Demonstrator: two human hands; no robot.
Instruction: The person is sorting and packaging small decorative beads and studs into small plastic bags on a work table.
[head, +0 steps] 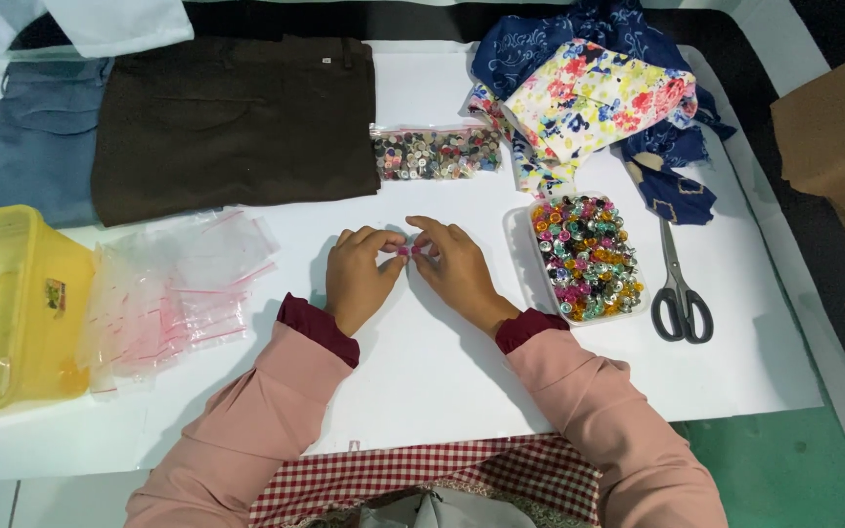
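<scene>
Pinching a small pink button [404,251] between them, the left hand [362,277] and right hand [454,266] meet fingertip to fingertip over the white table [422,391], approx. mid-sheet. Both hands are curled, thumbs and forefingers closed on the button or on tiny pieces either side of it; can't tell if it's one piece or two, too small. Held low, just above the surface, prob. so that anything dropped stays on the sheet.

All places below are relative to the button.

Just to the right: a clear tray [517,235] heaped w/ coloured buttons [587,256], within easy reach of the right hand. Further right, beside the tray, grey-handled scissors [679,288] lie flat, blades pointing away from the person.

Up and slightly right: a zip bag of mixed buttons [435,154], sealed and lying flat. Beyond that to the upper right, a pile of floral fabric [594,98] on top of dark blue patterned cloth [530,44].

Up and left: folded dark brown trousers [232,122], and left of them a folded blue garment [46,137]; both pushed to the far edge, leaving the middle for handwork.

To the left: a loose stack of empty clear zip bags [173,288] w/ pink seal strips, fanned out. Far left, a yellow plastic tub [12,308] at the table edge, looks empty inside.

Nearest the person, below the button: pink sleeves w/ maroon cuffs, and a red-white check cloth [422,469] at the lap.
</scene>
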